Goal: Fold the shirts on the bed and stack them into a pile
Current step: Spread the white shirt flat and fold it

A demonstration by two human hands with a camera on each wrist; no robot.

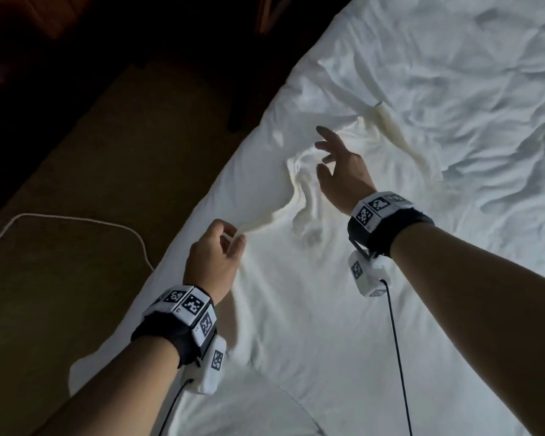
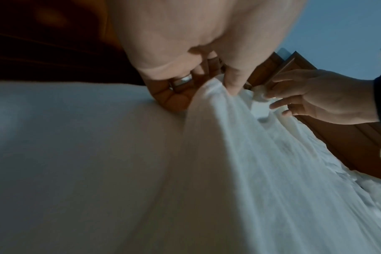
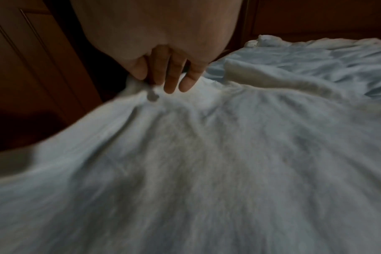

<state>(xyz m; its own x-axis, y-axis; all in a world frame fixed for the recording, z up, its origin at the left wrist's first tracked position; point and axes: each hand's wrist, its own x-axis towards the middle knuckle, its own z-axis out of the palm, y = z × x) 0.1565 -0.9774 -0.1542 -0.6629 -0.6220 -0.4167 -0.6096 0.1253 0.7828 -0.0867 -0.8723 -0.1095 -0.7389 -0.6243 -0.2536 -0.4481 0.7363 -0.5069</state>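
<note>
A cream-white shirt (image 1: 296, 262) lies spread and wrinkled on the white bed (image 1: 453, 73), one long sleeve (image 1: 400, 133) trailing away to the far right. My left hand (image 1: 230, 240) pinches the shirt's near-left shoulder edge and lifts it slightly; the left wrist view shows thumb and fingers (image 2: 224, 87) nipping the fabric (image 2: 250, 154). My right hand (image 1: 328, 155) is spread over the bunched collar area. Its straight fingers (image 3: 172, 84) point down at the cloth (image 3: 207, 146) and hold nothing. No other shirt or pile shows.
The bed's left edge runs diagonally, with dark carpet (image 1: 107, 152) beyond it and a white cord (image 1: 76, 218) looping on the floor. Dark wooden furniture (image 3: 33, 60) stands past the bed. Rumpled bedding fills the right side.
</note>
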